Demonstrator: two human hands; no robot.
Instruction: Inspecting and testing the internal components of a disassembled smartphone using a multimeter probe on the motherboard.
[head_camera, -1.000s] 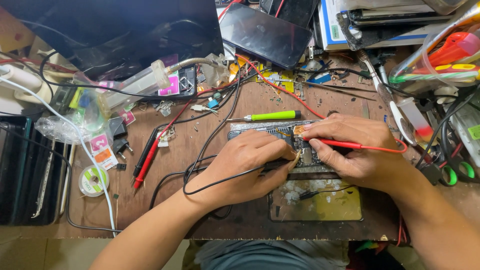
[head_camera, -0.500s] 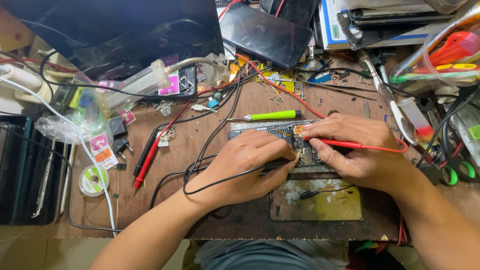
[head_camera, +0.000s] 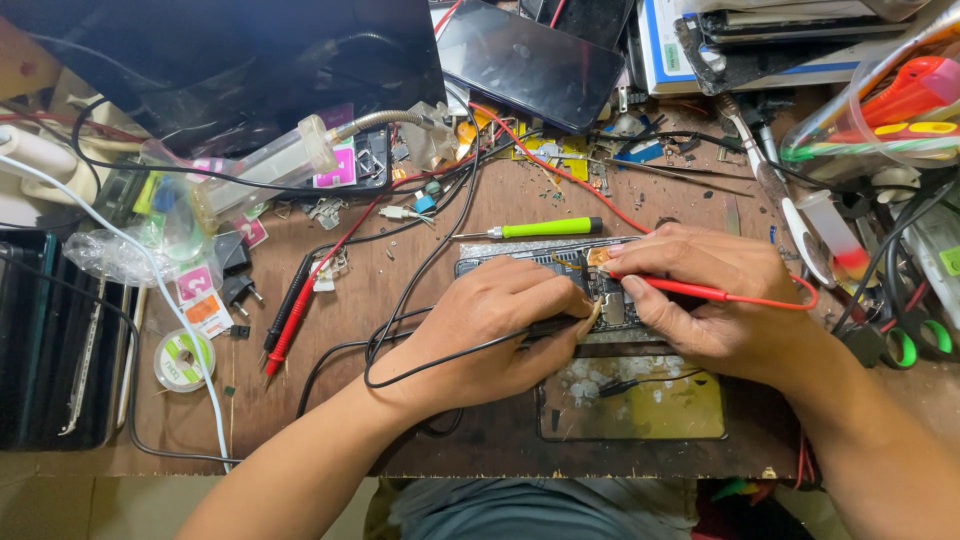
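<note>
Opened phone (head_camera: 600, 285) flat, red probe (head_camera: 690, 291) touching it

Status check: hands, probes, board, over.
Left hand pinching black probe. Right hand holding red probe on opened phone. Green screwdriver lies beside.

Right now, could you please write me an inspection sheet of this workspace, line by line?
Surface: brown wooden bench, scratched, crowded.
Job's things: opened phone flat under both hands.
Grippers: left hand presses black probe on it; right hand holds red probe tip to the board.
Clutter: green screwdriver, solder reel, dark phone, spare red probe.
Cables: black lead loops under the left wrist; white cable at left.
Surroundings: tool cup far right.
</note>
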